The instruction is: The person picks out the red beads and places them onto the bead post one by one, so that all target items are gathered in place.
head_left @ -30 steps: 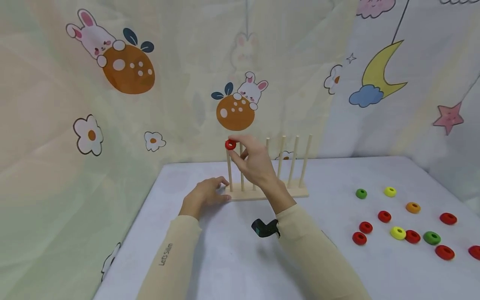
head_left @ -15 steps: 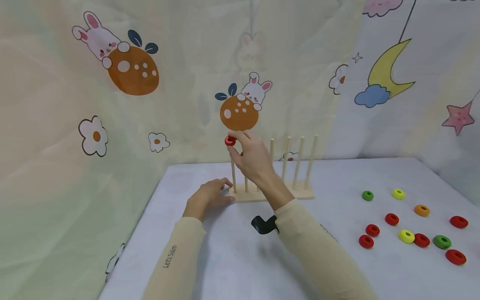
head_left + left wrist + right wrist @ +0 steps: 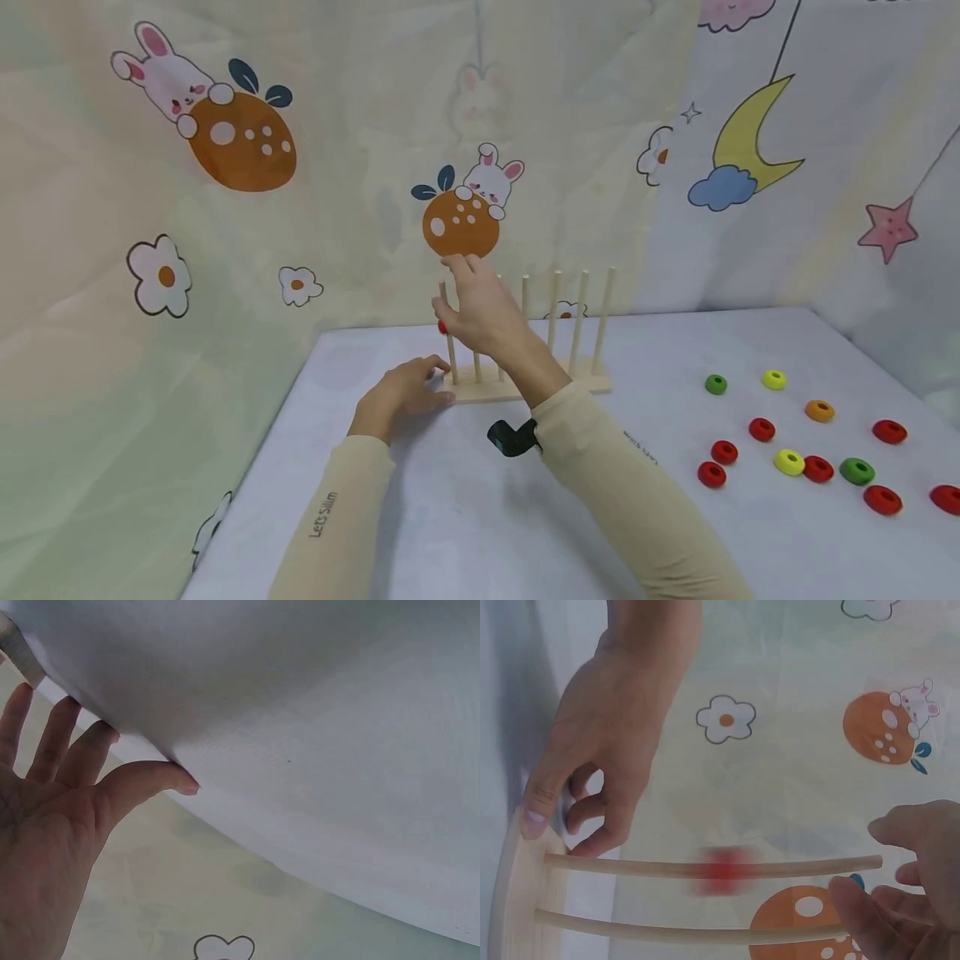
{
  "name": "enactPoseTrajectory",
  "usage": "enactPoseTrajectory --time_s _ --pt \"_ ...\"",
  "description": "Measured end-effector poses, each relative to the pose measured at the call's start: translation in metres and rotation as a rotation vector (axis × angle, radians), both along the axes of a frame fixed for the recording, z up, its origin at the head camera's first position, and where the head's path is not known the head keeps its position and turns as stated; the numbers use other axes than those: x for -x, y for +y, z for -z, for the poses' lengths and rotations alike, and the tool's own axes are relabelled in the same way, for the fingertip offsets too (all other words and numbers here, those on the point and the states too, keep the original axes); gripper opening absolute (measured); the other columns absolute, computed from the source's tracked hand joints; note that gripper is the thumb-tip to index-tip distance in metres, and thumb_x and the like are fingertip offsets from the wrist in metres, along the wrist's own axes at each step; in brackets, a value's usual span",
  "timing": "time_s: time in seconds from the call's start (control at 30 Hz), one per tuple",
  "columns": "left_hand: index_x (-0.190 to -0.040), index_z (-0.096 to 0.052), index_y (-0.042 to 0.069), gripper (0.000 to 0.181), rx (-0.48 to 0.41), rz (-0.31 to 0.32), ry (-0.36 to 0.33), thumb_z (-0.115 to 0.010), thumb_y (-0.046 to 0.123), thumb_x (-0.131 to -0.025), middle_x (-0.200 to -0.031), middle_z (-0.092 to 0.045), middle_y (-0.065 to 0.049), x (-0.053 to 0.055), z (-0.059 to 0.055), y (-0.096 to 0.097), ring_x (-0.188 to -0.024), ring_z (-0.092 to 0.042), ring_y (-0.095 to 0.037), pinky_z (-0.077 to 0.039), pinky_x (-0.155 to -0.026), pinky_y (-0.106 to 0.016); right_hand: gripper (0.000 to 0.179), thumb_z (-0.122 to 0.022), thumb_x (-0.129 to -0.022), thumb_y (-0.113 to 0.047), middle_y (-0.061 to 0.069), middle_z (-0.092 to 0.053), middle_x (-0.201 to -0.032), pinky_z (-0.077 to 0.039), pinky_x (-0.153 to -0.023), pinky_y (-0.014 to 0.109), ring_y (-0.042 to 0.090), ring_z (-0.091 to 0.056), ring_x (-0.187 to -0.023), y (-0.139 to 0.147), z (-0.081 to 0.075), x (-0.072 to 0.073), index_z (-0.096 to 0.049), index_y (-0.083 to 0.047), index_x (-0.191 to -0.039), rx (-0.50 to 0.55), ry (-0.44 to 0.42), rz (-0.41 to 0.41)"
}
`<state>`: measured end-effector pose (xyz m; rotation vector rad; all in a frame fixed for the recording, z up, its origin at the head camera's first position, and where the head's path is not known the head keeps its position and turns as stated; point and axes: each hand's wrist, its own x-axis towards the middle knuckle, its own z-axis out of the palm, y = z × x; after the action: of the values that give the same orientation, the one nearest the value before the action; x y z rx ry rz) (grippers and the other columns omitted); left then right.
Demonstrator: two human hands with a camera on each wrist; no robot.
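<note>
A wooden stand (image 3: 487, 390) with a row of upright pegs sits toward the back of the table. My left hand (image 3: 397, 392) holds the left end of its base, the thumb along the front edge and fingers behind. Around the leftmost peg is a red ring (image 3: 442, 327), blurred in the right wrist view and partway down the shaft. My right hand (image 3: 487, 312) is at the top of that peg, thumb and fingers spread apart with nothing between them. In the left wrist view, the left hand's thumb (image 3: 150, 780) shows beside the white tabletop.
Several loose rings lie on the right side of the table, among them a green ring (image 3: 716, 384), a yellow ring (image 3: 789, 462), an orange ring (image 3: 820, 411) and a red ring (image 3: 882, 500). A printed cloth (image 3: 360, 208) hangs behind.
The right hand held the red ring at the top of the leftmost peg; it has let go and spread its fingers. The ring has dropped partway down the peg. The left hand stays put.
</note>
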<state>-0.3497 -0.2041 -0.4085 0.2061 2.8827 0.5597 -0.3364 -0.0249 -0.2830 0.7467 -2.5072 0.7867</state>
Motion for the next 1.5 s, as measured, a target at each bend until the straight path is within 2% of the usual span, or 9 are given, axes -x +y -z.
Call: enactPoseTrajectory --time_s 0.1,0.23,0.3,0.47,0.67,0.87,1.13,1.5 --pt "-0.137 -0.056 0.030 0.051 0.005 0.019 -0.007 -0.076 0.042 -0.092 -0.143 -0.059 -0.012 0.001 0.002 -0.001 -0.137 -0.050 -0.035 -0.039 -0.111 -0.065 0.051 -0.065 -0.099 -0.023 0.011 -0.056 -0.138 -0.053 -0.103 0.038 0.027 -0.060 -0.117 0.003 -0.001 -0.009 -0.050 -0.006 -0.145 0.016 0.043 -0.019" --pt "-0.136 -0.055 0.033 0.050 0.010 0.030 -0.019 -0.076 0.044 -0.092 -0.146 -0.057 -0.012 0.005 0.004 0.000 -0.139 -0.049 -0.036 -0.039 -0.110 -0.066 0.050 -0.064 -0.099 -0.019 0.012 -0.057 -0.136 -0.055 -0.098 0.037 0.026 -0.062 -0.112 0.013 -0.001 -0.021 -0.051 -0.004 -0.144 0.032 0.106 -0.069" --pt "-0.135 -0.055 0.034 0.050 0.005 0.035 -0.021 -0.076 0.046 -0.092 -0.148 -0.056 -0.012 0.006 0.003 0.000 -0.139 -0.049 -0.036 -0.039 -0.111 -0.065 0.049 -0.064 -0.098 -0.017 0.012 -0.058 -0.134 -0.056 -0.091 0.035 0.024 -0.063 -0.103 0.021 0.001 -0.027 -0.051 -0.003 -0.144 0.026 0.119 -0.094" --pt "-0.134 -0.056 0.032 0.047 -0.003 0.060 -0.007 -0.075 0.045 -0.093 -0.146 -0.057 -0.015 0.003 0.000 -0.004 -0.138 -0.050 -0.038 -0.040 -0.110 -0.062 0.046 -0.067 -0.097 -0.013 0.011 -0.062 -0.123 -0.055 -0.071 0.027 0.015 -0.060 -0.075 0.045 0.011 -0.037 -0.053 -0.006 -0.140 0.020 0.107 -0.168" --pt "-0.135 -0.055 0.032 0.046 0.014 0.038 -0.033 -0.073 0.043 -0.094 -0.147 -0.056 -0.014 0.000 -0.001 -0.011 -0.138 -0.049 -0.039 -0.040 -0.109 -0.065 0.046 -0.069 -0.098 -0.016 0.006 -0.063 -0.127 -0.053 -0.067 0.022 0.013 -0.062 -0.073 0.072 0.022 -0.042 -0.053 -0.009 -0.141 -0.071 0.053 -0.262" --pt "-0.137 -0.054 0.032 0.047 -0.002 0.044 -0.053 -0.072 0.043 -0.094 -0.148 -0.055 -0.013 0.001 -0.001 -0.007 -0.138 -0.048 -0.037 -0.039 -0.111 -0.063 0.038 -0.070 -0.097 -0.016 0.001 -0.065 -0.121 -0.052 -0.066 0.023 0.011 -0.060 -0.073 0.105 0.034 -0.046 -0.060 -0.013 -0.134 -0.118 0.056 -0.223" --pt "-0.136 -0.054 0.029 0.048 -0.012 0.056 -0.028 -0.074 0.041 -0.094 -0.148 -0.055 -0.014 0.004 -0.003 -0.001 -0.138 -0.049 -0.037 -0.039 -0.112 -0.062 0.033 -0.071 -0.096 -0.013 -0.001 -0.067 -0.118 -0.051 -0.064 0.025 0.007 -0.059 -0.075 0.147 0.048 -0.050 -0.065 -0.014 -0.128 -0.123 0.014 -0.167" --pt "-0.138 -0.053 0.029 0.051 -0.017 0.036 -0.032 -0.074 0.042 -0.093 -0.148 -0.055 -0.013 0.003 -0.001 -0.003 -0.138 -0.049 -0.038 -0.039 -0.110 -0.063 0.038 -0.072 -0.094 -0.010 -0.002 -0.067 -0.118 -0.052 -0.060 0.021 0.006 -0.058 -0.075 0.198 0.069 -0.056 -0.063 -0.014 -0.131 -0.118 -0.030 -0.141"
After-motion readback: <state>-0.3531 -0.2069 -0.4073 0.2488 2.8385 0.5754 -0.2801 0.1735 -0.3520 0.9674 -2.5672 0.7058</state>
